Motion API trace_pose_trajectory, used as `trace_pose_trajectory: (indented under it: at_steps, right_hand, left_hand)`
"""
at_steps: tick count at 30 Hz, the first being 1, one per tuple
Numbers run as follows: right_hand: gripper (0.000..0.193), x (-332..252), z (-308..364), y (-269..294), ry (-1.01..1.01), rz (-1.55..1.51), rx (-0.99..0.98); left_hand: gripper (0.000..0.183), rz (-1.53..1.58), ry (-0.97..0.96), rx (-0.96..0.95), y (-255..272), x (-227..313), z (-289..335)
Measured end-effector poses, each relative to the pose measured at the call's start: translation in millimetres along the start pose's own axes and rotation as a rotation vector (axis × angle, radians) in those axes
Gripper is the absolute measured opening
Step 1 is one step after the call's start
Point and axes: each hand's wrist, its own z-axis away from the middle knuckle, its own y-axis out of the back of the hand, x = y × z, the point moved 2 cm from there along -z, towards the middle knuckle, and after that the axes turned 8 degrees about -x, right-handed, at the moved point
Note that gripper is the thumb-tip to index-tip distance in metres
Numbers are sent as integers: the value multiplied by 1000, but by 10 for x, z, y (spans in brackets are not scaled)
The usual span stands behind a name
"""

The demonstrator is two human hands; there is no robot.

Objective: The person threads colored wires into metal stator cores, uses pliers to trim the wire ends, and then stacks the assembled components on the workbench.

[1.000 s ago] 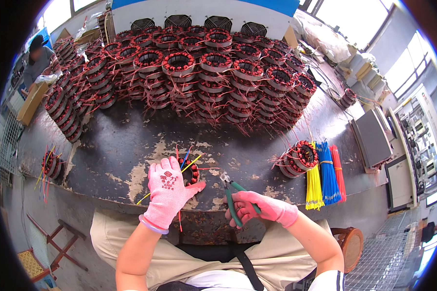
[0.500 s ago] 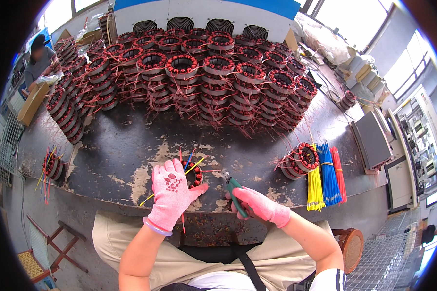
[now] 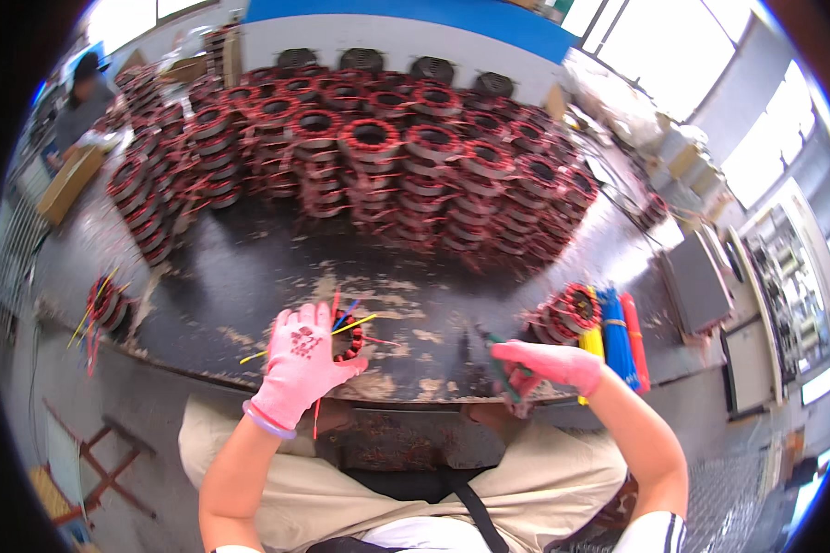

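Observation:
My left hand [image 3: 300,359], in a pink glove with a lilac band at the wrist, grips a small motor stator [image 3: 349,337] near the table's front edge. It covers the stator's left side, with the thumb on the near side. Red, blue and yellow wires stick out around this ring of red windings. In my right hand [image 3: 549,367], also pink-gloved, are green-handled pliers [image 3: 505,370], held away to the right of the stator. Motion blurs their jaws, so I cannot tell whether they are apart.
Tall stacks of stators [image 3: 369,152] fill the table's back. On the right lie more stators [image 3: 567,313] beside yellow [image 3: 591,343], blue [image 3: 618,341] and red wire bundles [image 3: 634,343]. Wired stators [image 3: 108,304] sit at the left edge. A person [image 3: 85,101] is far left.
My right hand has drawn the pliers to the right, away from the red wire at the stator. The view has shifted slightly; my left hand stays on the stator.

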Motion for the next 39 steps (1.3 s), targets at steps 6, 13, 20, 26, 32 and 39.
trace_pose_trajectory:
  at_steps: [6, 13, 20, 26, 32, 39]
  right_hand:
    - [85, -1015, 18, -498, 256, 720, 290]
    - [79, -2047, -1740, -1578, 599, 957, 729]
    - [70, -1562, -1998, -1686, 1394, 744, 686]
    - [75, -407, -982, -1302, 1189, 1132, -2]
    - [65, -592, -1535, 69, 1068, 1123, 534]
    - [51, -585, -1144, -625, 1142, 983, 640]
  left_hand:
    - [99, -5, 18, 11, 147, -810, 509]
    - [96, 62, 207, 58, 375, -1539, 891]
    - [94, 84, 214, 116, 281, -1624, 869]
    - [98, 36, 244, 123, 168, -1682, 917]
    - [103, 59, 358, 73, 270, -1565, 823]
    - [97, 122, 374, 116, 414, -1529, 1018]
